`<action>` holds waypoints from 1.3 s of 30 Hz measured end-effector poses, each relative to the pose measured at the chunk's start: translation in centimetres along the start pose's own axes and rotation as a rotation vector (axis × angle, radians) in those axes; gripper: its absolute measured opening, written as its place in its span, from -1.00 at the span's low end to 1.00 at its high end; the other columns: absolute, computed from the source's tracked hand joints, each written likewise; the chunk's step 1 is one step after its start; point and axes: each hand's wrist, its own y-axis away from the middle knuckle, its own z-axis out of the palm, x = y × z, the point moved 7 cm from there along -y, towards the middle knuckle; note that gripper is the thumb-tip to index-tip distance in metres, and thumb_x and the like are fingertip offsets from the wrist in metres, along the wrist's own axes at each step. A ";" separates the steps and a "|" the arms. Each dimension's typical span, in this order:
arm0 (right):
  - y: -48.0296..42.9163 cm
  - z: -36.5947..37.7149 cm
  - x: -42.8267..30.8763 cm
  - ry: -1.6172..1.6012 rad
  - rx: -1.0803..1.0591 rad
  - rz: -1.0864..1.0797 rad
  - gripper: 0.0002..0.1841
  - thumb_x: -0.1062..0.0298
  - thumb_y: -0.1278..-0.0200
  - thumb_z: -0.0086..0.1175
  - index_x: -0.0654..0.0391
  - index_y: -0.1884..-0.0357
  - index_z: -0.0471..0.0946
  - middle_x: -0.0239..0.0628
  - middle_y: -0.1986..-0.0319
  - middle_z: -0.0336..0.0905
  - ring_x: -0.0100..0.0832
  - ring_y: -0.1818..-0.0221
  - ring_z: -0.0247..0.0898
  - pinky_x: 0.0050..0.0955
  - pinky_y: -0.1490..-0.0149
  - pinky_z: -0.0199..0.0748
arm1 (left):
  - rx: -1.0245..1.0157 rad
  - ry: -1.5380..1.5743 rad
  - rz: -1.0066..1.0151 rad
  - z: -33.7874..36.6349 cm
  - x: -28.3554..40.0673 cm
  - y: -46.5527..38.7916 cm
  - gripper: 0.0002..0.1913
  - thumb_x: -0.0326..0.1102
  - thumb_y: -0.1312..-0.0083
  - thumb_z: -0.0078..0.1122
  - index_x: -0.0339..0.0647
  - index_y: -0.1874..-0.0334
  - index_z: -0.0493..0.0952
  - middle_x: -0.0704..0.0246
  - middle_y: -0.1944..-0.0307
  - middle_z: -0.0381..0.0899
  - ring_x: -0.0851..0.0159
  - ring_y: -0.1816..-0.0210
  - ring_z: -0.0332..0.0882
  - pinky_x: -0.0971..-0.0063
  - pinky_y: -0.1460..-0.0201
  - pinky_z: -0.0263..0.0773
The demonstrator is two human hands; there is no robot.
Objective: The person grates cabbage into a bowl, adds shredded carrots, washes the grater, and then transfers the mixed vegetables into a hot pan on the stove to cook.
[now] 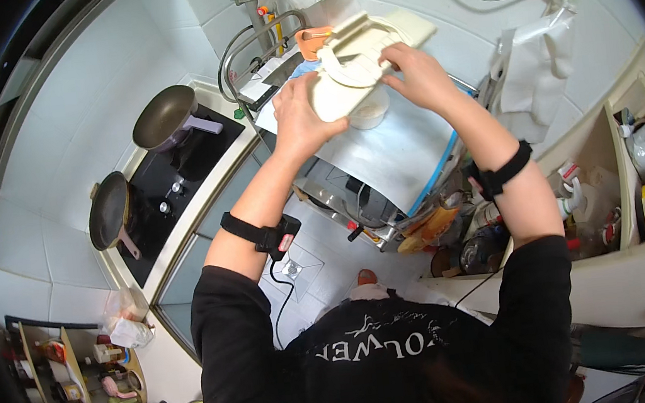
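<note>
A cream-coloured plastic board with a raised frame and a ring-shaped part (pixel 341 92) is held up, tilted, in front of me. My left hand (pixel 302 116) grips its lower left end, the thumb along the near edge. At the right edge of the board is my right hand (pixel 418 75), its fingers bent against the ring part. Beneath the board, partly hidden by it, a translucent round plastic tub (pixel 371 112) stands on a white sheet with a blue edge (pixel 405 152). Whatever the tub holds cannot be made out.
Two frying pans (pixel 165 117) (pixel 111 213) rest on the black cooktop (pixel 152 189) at left. Behind the board are an orange plastic holder (pixel 313 42) and a bent metal rail (pixel 228 65). An open cabinet (pixel 617 173) with bottles and packets stands at right.
</note>
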 end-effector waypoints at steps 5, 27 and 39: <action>-7.0 5.4 0.1 0.019 -0.120 -0.019 -0.72 0.34 0.06 0.15 0.16 0.24 0.48 -0.17 0.21 0.46 -0.11 0.17 0.42 -0.25 0.09 0.40 | 0.018 -0.060 -0.099 -0.4 -5.8 -3.6 -0.19 -0.12 0.32 0.35 -0.21 -0.09 0.30 0.15 -0.01 0.34 0.05 -0.08 0.21 0.29 -0.18 0.13; -0.4 8.5 10.1 0.291 0.025 0.625 -0.72 0.32 -0.12 0.01 0.23 0.14 0.44 -0.16 0.34 0.50 -0.30 0.36 0.47 -0.40 0.20 0.42 | -0.416 0.148 0.064 9.3 -13.2 -8.6 -0.06 -0.22 0.35 0.41 -0.08 -0.23 0.18 0.14 -0.05 0.32 0.05 -0.12 0.20 0.25 -0.21 0.07; 6.6 12.3 11.9 -0.240 -0.310 0.941 -0.76 0.36 -0.10 -0.12 0.32 0.53 0.50 -0.17 0.69 0.52 -0.35 0.62 0.50 -0.42 0.32 0.45 | -0.387 0.120 0.195 11.6 -15.5 -8.5 -0.03 -0.17 0.35 0.40 -0.21 -0.22 0.14 0.12 -0.06 0.25 0.01 -0.12 0.15 0.19 -0.20 0.06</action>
